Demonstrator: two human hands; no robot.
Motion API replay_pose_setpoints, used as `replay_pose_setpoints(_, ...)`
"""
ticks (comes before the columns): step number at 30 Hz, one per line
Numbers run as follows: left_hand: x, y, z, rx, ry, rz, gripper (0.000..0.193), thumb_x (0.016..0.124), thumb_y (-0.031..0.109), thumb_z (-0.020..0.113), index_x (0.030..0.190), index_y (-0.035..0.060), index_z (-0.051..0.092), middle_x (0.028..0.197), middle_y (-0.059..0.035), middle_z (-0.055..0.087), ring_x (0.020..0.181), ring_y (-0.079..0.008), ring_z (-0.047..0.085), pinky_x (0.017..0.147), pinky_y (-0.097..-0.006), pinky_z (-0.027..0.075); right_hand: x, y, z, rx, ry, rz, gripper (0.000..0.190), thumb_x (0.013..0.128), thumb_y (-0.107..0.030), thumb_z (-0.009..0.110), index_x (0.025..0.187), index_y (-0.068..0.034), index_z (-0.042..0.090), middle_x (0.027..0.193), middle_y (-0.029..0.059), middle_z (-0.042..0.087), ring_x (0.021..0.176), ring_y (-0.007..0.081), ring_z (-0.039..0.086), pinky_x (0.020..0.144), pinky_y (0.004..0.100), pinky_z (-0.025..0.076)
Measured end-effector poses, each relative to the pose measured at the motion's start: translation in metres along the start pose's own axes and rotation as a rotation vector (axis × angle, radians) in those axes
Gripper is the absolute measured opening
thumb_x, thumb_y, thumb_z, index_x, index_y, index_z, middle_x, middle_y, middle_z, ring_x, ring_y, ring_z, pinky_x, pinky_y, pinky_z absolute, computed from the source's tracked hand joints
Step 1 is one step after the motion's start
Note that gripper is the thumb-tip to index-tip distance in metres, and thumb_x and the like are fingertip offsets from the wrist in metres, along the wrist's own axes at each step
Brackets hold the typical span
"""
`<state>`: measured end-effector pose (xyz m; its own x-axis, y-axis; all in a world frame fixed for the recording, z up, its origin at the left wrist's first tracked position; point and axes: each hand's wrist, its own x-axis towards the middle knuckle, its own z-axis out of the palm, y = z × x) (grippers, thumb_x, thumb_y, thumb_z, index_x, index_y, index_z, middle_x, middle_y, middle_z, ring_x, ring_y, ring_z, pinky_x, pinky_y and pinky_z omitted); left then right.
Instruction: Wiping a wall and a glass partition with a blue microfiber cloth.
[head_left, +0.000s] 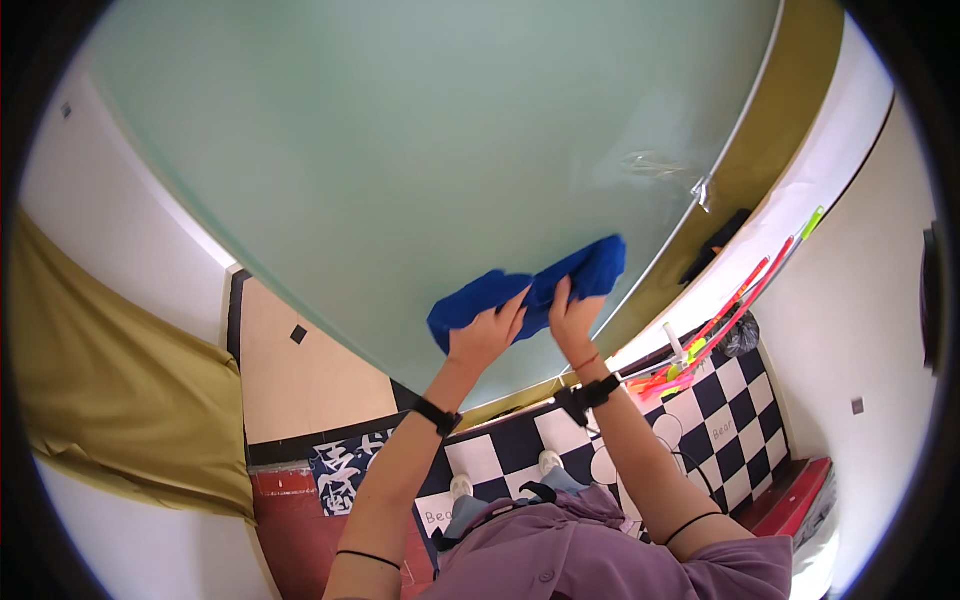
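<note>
A blue cloth (540, 296) lies against a large frosted glass panel (420, 150), near its lower right edge. My left hand (487, 330) grips the cloth's left part, with the fingers spread over it. At the right part, my right hand (576, 311) has its fingers bunched into the fabric. The cloth is creased between the two hands. Black straps circle both wrists. A clear, shiny strip (656, 163) shows on the panel by a metal fitting (702, 195) at its right edge.
Mops or brooms with red and green handles (750, 289) lean at the right, beside a black plastic bag (739, 334). An olive curtain (127, 375) hangs at the left. Underfoot is a black-and-white checkered floor (517, 442); a red step (787, 495) stands at the lower right.
</note>
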<state>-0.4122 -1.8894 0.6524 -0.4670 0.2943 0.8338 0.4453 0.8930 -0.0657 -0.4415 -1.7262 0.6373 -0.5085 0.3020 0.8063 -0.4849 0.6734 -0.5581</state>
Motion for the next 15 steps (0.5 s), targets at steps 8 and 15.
replay_pose_setpoints(8, 0.071, 0.048, 0.037, 0.113, -0.005, 0.219, 0.044, 0.085, 0.035, 0.062, 0.128, 0.0273, 0.06, 0.121, -0.0088, 0.06, 0.105, -0.0272, 0.061, 0.089, -0.0427, 0.048, 0.037, 0.11, -0.008, -0.224, 0.104, -0.115, 0.062, 0.09, -0.027, 0.053, 0.136, 0.011, 0.039, 0.143, 0.0309, 0.038, 0.133, 0.0473, 0.034, 0.112, 0.0514, 0.021)
replay_pose_setpoints(15, 0.035, 0.042, 0.07, -0.528, -0.298, -0.04, 0.03, 0.086, 0.024, 0.06, 0.115, 0.024, 0.065, 0.113, -0.0065, 0.065, 0.092, -0.025, 0.066, 0.073, -0.0367, 0.054, -0.041, 0.184, 0.043, -0.203, -0.06, -0.143, 0.079, 0.084, -0.038, 0.053, 0.145, 0.006, 0.029, 0.149, 0.0291, 0.029, 0.139, 0.0463, 0.023, 0.115, 0.0562, 0.007)
